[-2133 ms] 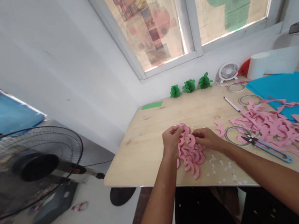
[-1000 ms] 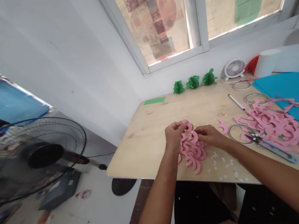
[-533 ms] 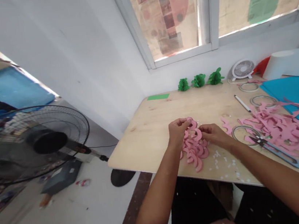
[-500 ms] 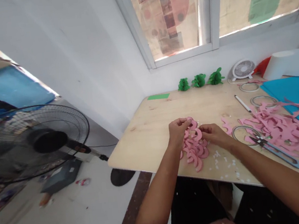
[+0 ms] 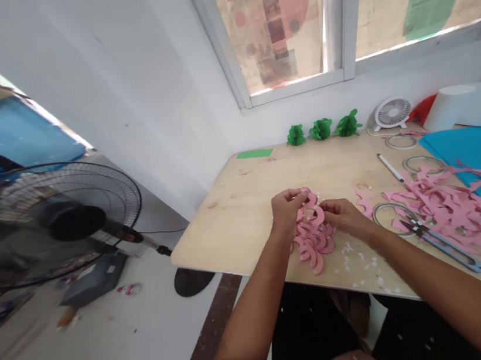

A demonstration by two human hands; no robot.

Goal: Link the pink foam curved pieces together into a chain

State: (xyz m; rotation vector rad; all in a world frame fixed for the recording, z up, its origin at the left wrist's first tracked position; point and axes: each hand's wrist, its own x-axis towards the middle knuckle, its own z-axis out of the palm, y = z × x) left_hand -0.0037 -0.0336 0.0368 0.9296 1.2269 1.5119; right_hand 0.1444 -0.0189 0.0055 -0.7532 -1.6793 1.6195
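My left hand pinches the upper end of a pink curved paper piece. Across from it, my right hand has its fingers closed on the edge of another pink curved cut-out. Below and between both hands lies a pile of pink curved paper cut-outs near the table's front edge. Whether the two held pieces are joined I cannot tell. White paper bits are scattered right of the pile.
On the wooden table at right are pink paper scraps, blue-handled cutters, wire coils, a white pen and blue sheets. Green paper shapes and a small fan stand behind. A big fan is left.
The view has shifted slightly. Both hands keep almost the same position and grip on the pink paper pieces.
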